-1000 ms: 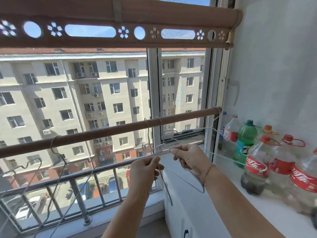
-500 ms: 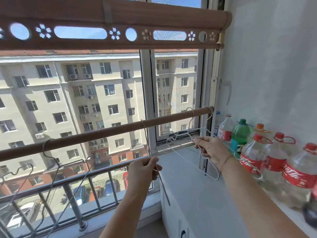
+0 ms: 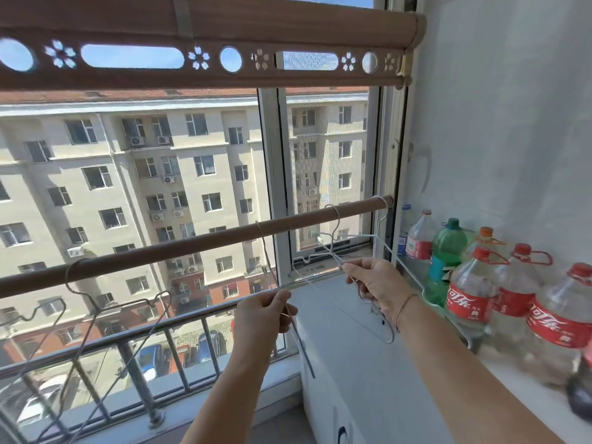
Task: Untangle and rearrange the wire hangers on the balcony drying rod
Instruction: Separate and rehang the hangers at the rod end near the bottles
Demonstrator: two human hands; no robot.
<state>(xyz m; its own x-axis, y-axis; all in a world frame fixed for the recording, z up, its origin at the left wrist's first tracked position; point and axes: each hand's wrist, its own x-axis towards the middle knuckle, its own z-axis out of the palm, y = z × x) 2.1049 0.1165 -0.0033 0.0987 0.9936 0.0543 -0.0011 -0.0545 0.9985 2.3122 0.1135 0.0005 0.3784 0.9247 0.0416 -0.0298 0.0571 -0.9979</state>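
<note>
A brown drying rod (image 3: 192, 245) slopes across the window from lower left to upper right. My left hand (image 3: 264, 312) is closed on a thin grey wire hanger (image 3: 302, 344) whose hook sits over the rod's middle. My right hand (image 3: 376, 280) pinches a white wire hanger (image 3: 330, 248) hooked near the rod's right end. Another white hanger (image 3: 382, 219) hangs at the rod's very end. On the left, a grey hanger (image 3: 85, 294) hangs from the rod, with a further grey hanger (image 3: 35, 310) partly cut off beside it.
Several plastic bottles (image 3: 467, 296) with red labels and one green bottle (image 3: 447, 251) line a white ledge (image 3: 528, 398) on the right. A metal railing (image 3: 134, 357) runs outside below the rod. A rolled brown blind (image 3: 224, 33) hangs above.
My right hand has pulled the white hanger to the right, away from my left hand. The two hangers now hang apart on the rod. The camera view has shifted slightly.
</note>
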